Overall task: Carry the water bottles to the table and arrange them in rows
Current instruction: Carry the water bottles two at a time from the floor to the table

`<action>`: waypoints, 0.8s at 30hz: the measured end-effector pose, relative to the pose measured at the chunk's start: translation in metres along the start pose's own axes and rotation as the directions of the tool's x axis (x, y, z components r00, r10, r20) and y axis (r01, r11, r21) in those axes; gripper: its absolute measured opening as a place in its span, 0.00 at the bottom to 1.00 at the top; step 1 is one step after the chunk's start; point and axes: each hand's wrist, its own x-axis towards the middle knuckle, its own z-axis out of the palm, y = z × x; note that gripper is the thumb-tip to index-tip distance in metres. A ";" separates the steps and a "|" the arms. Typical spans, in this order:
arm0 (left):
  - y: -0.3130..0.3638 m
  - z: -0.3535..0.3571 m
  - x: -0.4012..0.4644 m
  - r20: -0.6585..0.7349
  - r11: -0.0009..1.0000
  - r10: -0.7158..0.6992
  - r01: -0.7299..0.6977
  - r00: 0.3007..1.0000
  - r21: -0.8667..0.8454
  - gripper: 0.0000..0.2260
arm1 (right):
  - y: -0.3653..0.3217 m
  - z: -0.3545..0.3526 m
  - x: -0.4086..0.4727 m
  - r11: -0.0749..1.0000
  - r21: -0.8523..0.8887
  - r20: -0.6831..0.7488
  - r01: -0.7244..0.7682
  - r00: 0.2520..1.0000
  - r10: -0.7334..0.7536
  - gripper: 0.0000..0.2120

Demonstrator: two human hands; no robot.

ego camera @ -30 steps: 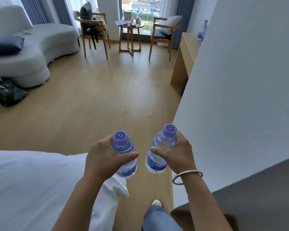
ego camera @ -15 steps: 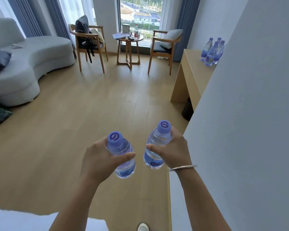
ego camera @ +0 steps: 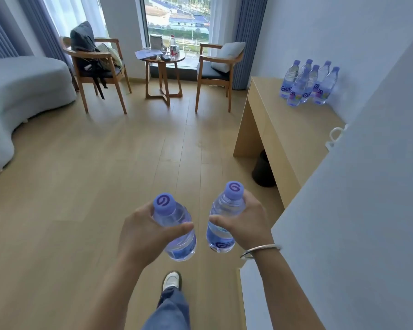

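The floor [ego camera: 105, 186] is made of long pale wooden planks with a smooth, matte surface. At the left stands a curved grey sofa [ego camera: 17, 96] with soft, rounded fabric edges. Along the white wall at the right is the table [ego camera: 279, 129], a plain box-shaped desk of light wood with a flat top. Near the window there are two wooden armchairs [ego camera: 215, 70] with grey seat cushions, and between them a small round wooden side table [ego camera: 163, 75] with thin crossed legs. A dark round bin [ego camera: 264, 169] stands under the desk.

On the far end of the desk, close to the wall, a group of water bottles [ego camera: 308, 84] stands upright, touching each other; they are of clear plastic with purple caps and blue labels.

In the foreground the left hand [ego camera: 143, 234] grips one clear bottle [ego camera: 177, 232] around its ribbed body, with the thumb laid across the front. The right hand [ego camera: 246, 222] grips a second bottle [ego camera: 222, 222] in the same way, near the shoulder. Both bottles are held over the floor, well apart from the desk, with round purple caps toward the camera. A thin silver metal bangle [ego camera: 260, 250] is around the right wrist.
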 end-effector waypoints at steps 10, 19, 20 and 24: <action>0.024 -0.015 0.225 0.115 0.997 0.080 -0.078 0.990 -0.020 0.14 | -0.022 0.044 0.184 0.996 -0.015 -0.175 -0.090 0.981 0.086 0.18; 0.024 0.025 0.336 0.245 1.000 0.007 0.000 0.970 -0.028 0.18 | 0.003 0.048 0.280 0.967 0.042 -0.234 -0.250 0.939 0.253 0.17; 0.025 0.033 0.346 0.262 1.000 0.007 -0.001 0.965 -0.021 0.18 | 0.007 0.045 0.290 0.965 0.048 -0.241 -0.258 0.935 0.262 0.17; 0.037 0.063 0.390 0.300 1.000 0.004 0.000 0.954 -0.015 0.17 | 0.022 0.029 0.338 0.961 0.085 -0.263 -0.262 0.925 0.275 0.16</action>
